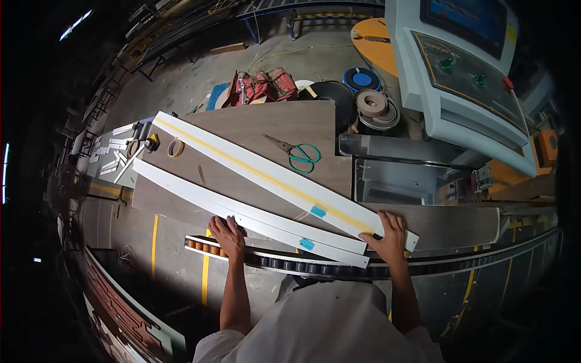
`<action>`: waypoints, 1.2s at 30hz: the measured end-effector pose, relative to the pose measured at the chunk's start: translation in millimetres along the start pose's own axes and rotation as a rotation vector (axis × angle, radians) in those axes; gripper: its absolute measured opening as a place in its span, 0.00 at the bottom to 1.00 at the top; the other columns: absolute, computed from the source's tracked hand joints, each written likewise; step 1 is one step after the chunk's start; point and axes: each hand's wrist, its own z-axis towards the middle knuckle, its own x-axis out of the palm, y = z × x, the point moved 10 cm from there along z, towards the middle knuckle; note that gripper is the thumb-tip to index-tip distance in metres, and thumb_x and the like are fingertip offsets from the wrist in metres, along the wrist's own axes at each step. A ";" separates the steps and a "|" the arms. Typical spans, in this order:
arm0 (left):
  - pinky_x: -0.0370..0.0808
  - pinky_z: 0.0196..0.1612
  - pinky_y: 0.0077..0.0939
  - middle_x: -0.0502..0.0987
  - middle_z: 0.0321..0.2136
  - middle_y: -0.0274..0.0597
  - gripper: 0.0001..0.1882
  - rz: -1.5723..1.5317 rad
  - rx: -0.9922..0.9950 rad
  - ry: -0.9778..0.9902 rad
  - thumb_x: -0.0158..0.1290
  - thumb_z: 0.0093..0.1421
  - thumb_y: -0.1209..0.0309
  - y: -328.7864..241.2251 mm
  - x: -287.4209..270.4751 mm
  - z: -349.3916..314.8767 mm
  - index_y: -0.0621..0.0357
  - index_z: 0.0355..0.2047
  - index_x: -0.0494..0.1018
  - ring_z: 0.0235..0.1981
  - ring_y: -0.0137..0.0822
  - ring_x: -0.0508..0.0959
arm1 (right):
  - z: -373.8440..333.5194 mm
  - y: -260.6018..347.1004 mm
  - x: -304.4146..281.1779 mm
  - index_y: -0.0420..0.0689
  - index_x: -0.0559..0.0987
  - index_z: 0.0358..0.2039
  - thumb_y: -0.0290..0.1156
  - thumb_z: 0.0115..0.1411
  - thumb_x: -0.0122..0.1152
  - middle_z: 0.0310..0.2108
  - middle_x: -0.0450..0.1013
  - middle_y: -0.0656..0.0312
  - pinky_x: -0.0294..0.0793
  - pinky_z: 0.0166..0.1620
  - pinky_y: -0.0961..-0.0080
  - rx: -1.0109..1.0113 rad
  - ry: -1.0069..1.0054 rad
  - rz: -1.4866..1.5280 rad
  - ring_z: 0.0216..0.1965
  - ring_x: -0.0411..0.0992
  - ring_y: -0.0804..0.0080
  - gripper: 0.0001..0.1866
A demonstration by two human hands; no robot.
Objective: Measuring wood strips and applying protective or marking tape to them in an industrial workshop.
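A long white strip with a yellow stripe lies slanted across the brown board. My right hand grips its near right end, thumb and fingers spanning its width. A small dark thing shows by the thumb, too small to name. Closer to me lie white strips, one partly over another. My left hand rests on their near edge, its fingers somewhat apart. One piece of blue tape is on the striped strip and another blue tape on the near ones.
Green-handled scissors, a tape roll and a tape measure lie on the board. A roller track runs along its near side. A machine control panel stands at the right. A red tool bag sits beyond the board.
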 end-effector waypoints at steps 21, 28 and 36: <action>0.58 0.66 0.52 0.67 0.60 0.60 0.29 0.094 -0.054 0.059 0.51 0.69 0.55 0.5 -7.1 7.4 0.69 0.58 0.67 0.64 0.58 0.63 | 31.3 83.9 52.7 0.35 0.75 0.56 0.46 0.42 0.81 0.57 0.71 0.47 0.67 0.60 0.54 -0.155 0.092 -0.161 0.55 0.68 0.48 0.44; 0.56 0.68 0.59 0.64 0.63 0.60 0.47 -0.060 0.079 0.259 0.59 0.58 0.40 35.6 -22.4 62.8 0.66 0.63 0.63 0.66 0.59 0.62 | -2.7 188.0 116.8 0.36 0.75 0.55 0.47 0.41 0.82 0.57 0.70 0.48 0.67 0.59 0.54 -0.305 0.257 -0.092 0.56 0.68 0.48 0.44; 0.56 0.71 0.53 0.66 0.61 0.57 0.61 -0.176 0.684 0.559 0.66 0.38 0.30 36.1 21.8 132.2 0.62 0.63 0.65 0.66 0.59 0.62 | -10.4 185.5 141.4 0.39 0.72 0.59 0.42 0.36 0.85 0.57 0.69 0.49 0.68 0.60 0.54 -0.234 0.221 -0.217 0.57 0.67 0.47 0.49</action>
